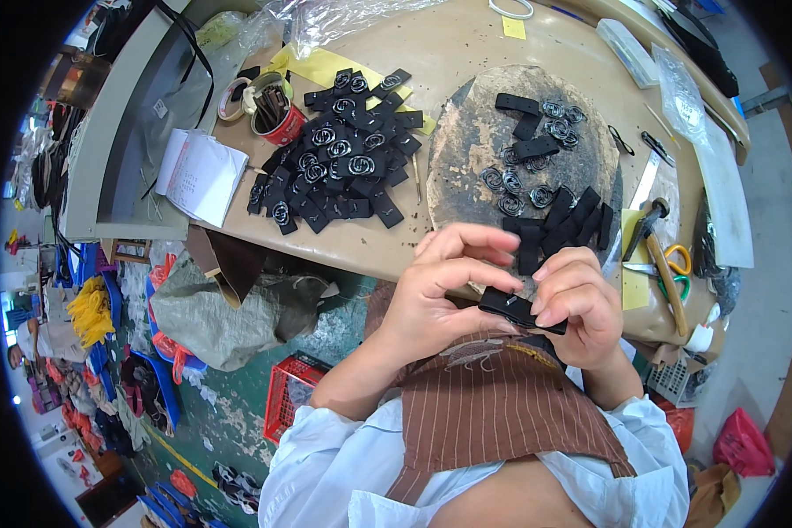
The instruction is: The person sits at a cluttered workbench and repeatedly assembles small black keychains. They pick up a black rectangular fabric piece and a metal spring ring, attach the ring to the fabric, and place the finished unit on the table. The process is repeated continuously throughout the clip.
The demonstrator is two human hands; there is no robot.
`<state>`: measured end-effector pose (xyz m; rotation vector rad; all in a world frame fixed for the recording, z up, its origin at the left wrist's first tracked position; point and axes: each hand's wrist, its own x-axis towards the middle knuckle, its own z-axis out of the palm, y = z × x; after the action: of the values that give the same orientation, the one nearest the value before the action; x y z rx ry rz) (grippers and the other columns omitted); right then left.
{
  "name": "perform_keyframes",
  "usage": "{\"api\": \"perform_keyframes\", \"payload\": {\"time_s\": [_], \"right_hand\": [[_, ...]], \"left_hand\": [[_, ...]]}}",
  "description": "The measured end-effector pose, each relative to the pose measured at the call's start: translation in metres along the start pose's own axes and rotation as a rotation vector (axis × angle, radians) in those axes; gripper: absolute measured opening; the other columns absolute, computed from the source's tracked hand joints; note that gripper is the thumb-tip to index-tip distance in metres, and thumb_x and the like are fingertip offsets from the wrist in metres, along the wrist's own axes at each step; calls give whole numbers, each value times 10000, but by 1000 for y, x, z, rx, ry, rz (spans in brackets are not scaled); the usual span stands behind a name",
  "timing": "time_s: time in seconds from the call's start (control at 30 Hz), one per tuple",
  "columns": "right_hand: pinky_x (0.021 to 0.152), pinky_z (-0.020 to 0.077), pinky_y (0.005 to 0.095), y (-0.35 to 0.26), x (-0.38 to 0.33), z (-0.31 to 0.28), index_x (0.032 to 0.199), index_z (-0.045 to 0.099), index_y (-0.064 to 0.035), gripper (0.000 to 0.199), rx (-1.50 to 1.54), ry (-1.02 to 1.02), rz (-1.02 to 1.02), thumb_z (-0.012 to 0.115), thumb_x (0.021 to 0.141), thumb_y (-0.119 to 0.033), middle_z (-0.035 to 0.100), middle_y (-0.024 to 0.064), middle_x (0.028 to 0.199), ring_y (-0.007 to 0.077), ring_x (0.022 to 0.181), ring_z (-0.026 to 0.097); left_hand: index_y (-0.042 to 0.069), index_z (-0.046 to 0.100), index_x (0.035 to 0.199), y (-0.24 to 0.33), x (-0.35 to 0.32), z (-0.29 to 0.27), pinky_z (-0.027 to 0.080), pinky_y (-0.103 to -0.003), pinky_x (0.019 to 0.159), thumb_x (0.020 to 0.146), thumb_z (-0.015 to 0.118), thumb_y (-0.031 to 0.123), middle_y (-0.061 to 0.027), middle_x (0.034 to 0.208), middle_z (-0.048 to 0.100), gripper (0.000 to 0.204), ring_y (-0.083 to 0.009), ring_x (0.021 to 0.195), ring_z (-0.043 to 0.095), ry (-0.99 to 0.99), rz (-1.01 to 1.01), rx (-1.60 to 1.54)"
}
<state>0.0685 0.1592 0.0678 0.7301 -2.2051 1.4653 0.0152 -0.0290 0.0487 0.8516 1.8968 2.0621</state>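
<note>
In front of my apron I hold a short black strap piece with a small silver metal bit on its upper face. My left hand has its thumb along the strap's left end, with the fingers curled above. My right hand pinches the right end between thumb and fingers. Just beyond my hands, a worn round block carries loose black strap pieces and several silver ring-shaped buckles. Left of the block lies a heap of black straps with buckles fitted on them.
A hammer, scissors and a yellow slip lie at the right. At the left are a red tin of thin tools and an open notebook. A red crate stands on the green floor below.
</note>
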Motion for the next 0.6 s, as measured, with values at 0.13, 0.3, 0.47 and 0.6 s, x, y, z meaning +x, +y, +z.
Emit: {"api": "perform_keyframes", "payload": {"time_s": [0.13, 0.3, 0.47, 0.6], "right_hand": [[731, 462, 326, -1, 0, 4, 816, 557, -91, 185, 83, 25, 21, 697, 726, -11, 608, 35, 817, 239, 827, 566], [716, 443, 311, 4, -5, 13, 843, 535, -77, 179, 277, 95, 40, 696, 770, -49, 595, 55, 825, 219, 802, 552], [739, 425, 297, 12, -24, 31, 863, 520, -54, 161, 458, 234, 185, 657, 792, -7, 553, 83, 872, 203, 853, 530], [803, 425, 288, 20, -27, 35, 949, 534, 3, 174, 574, 224, 552, 620, 798, 14, 549, 76, 917, 171, 895, 522]], "left_hand": [[135, 689, 925, -5, -9, 6, 275, -344, 936, 597, 831, 214, -37, 1072, 581, 366, -213, 1042, 551, 31, 44, -158], [173, 659, 863, -10, -5, 11, 196, -358, 975, 638, 813, 179, 20, 924, 633, 272, -165, 1025, 576, 53, 331, -8], [156, 640, 855, -23, -12, 15, 198, -356, 957, 691, 777, 150, 27, 838, 656, 214, -136, 896, 614, 49, 214, 1], [135, 632, 844, -42, -18, 9, 240, -337, 925, 727, 741, 109, 24, 830, 659, 162, -123, 823, 610, 123, 53, 95]]}}
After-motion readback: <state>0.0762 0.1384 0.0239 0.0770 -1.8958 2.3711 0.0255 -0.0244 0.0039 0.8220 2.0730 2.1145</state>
